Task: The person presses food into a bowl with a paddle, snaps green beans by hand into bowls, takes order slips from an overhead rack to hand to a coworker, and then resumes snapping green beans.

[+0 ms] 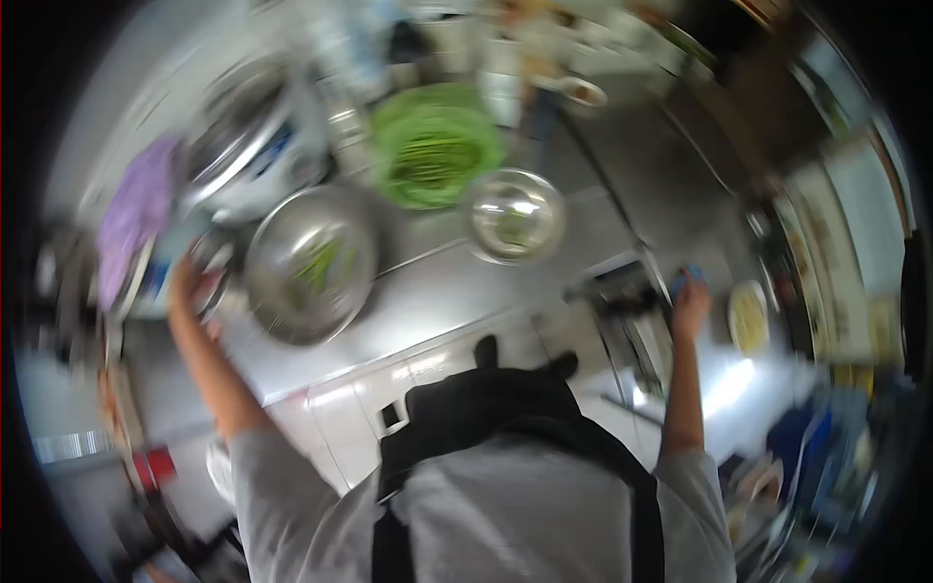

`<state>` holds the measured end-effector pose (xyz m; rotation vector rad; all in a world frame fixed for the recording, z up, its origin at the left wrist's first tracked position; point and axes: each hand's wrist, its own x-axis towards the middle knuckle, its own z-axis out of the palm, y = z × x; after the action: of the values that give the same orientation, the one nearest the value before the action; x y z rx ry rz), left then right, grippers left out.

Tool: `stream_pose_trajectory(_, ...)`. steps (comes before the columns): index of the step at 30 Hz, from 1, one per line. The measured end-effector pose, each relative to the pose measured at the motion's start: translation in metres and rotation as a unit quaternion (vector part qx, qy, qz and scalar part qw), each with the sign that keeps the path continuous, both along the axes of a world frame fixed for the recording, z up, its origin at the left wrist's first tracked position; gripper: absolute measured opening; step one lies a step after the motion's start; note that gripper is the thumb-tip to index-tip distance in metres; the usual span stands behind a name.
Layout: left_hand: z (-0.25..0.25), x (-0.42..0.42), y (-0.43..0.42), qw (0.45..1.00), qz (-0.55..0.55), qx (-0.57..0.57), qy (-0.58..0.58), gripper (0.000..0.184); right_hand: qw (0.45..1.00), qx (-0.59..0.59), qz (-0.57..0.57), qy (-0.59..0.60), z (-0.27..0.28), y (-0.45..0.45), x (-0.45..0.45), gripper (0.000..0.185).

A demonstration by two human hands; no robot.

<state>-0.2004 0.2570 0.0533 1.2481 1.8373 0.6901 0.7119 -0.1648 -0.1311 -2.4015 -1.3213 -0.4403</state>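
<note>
- One purple bag [138, 216] hangs or lies bunched at the far left, clear of the metal table's [428, 303] working edge.
- Left hand [182, 288]: stretched far out, beside a small round container [214, 280]. Blur hides the fingers, so I cannot tell whether this grip is spread or pressed together, nor whether it touches the container.
- Behind, a big pot [309, 155] stands toward the back, probably because its bulk would crowd the front.
- Large metal basin [269, 255], near the table's front edge; cut green pieces [326, 262] lie in it. Its wide wall likely keeps them together within easy reach.
- Farther back, a green bag [483, 109] sits open at the top, with long green stalks [437, 160] lying inside, presumably left loose for taking.
- Just beside the bag, a smaller metal bowl [542, 219] has a little green in it.
- Right hand [691, 303]: arm extended, grip seemingly pinching a small blue thing [686, 276], though blur hides what it is.
- Right of that hand, a long dish [750, 288] carries pale yellow food [748, 321], apart from the greens.
</note>
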Motion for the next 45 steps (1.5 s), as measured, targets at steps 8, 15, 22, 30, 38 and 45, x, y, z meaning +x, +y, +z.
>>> stream_pose_trajectory(8,0.058,0.046,-0.088,0.983,0.060,0.106,0.137,0.056,0.756,0.013,-0.652,0.055,0.017,-0.402,0.009,0.040)
stream_pose_trajectory(15,0.100,0.242,-0.098,0.935,-0.103,0.337,0.030,0.042,0.859,0.269,-0.430,0.063,0.049,-0.215,-0.050,0.039)
stream_pose_trajectory(22,0.075,0.514,-0.176,0.820,-0.440,0.364,0.028,0.026,0.892,0.256,-0.093,0.360,0.077,-0.007,-0.120,0.031)
stream_pose_trajectory(30,0.036,0.569,-0.270,0.859,-0.487,0.126,-0.098,0.017,0.915,0.110,0.164,0.353,0.092,0.112,-0.106,0.037)
stream_pose_trajectory(38,0.063,0.359,-0.162,0.904,0.087,0.387,0.160,0.023,0.725,-0.360,0.500,0.306,0.114,0.146,-0.137,0.028)
stream_pose_trajectory(45,-0.127,0.092,-0.134,0.959,0.115,0.154,0.209,0.047,0.917,-0.078,0.304,0.246,0.173,0.212,-0.042,0.025)
